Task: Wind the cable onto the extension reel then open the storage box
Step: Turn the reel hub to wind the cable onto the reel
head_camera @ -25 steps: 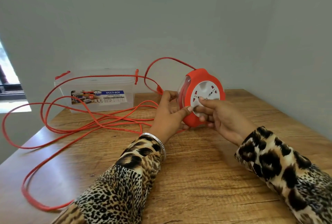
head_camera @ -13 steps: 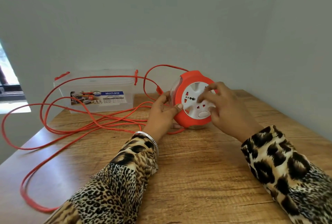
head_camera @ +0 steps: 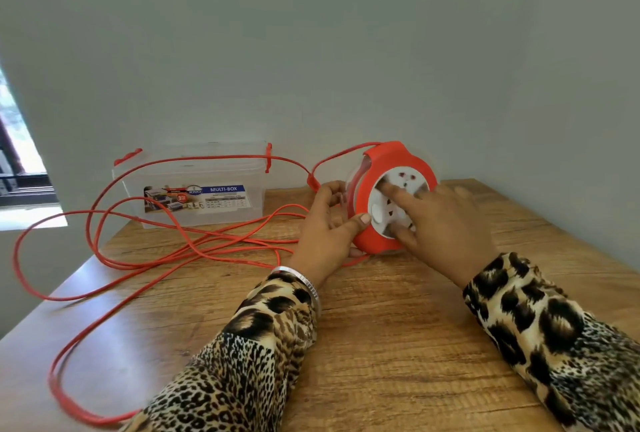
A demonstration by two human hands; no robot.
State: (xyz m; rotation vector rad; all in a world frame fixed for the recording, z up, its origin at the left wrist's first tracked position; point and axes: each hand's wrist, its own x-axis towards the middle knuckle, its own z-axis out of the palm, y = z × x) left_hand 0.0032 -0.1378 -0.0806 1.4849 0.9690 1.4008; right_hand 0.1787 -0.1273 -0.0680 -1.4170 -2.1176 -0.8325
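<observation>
A round red extension reel point(head_camera: 398, 168) with a white socket face stands on edge on the wooden table point(head_camera: 398, 345). My left hand point(head_camera: 325, 223) grips its left rim, thumb on the red front. My right hand point(head_camera: 443, 223) rests on the white socket face, fingers spread and pressing it. The long red cable point(head_camera: 166, 251) lies in loose loops across the table's left side and over its left edge, one loop arching up to the reel's top. A clear plastic storage box point(head_camera: 194, 196) with red latches, lid closed, stands at the back left against the wall.
Grey walls close the table in at the back and right. A bright window point(head_camera: 20, 168) is at the far left. The cable trails past my left sleeve near the table's front edge.
My right hand has turned the white face round, moving from the reel's lower front up and over it. The reel shifted slightly left and back. The cable loops have drawn in a little.
</observation>
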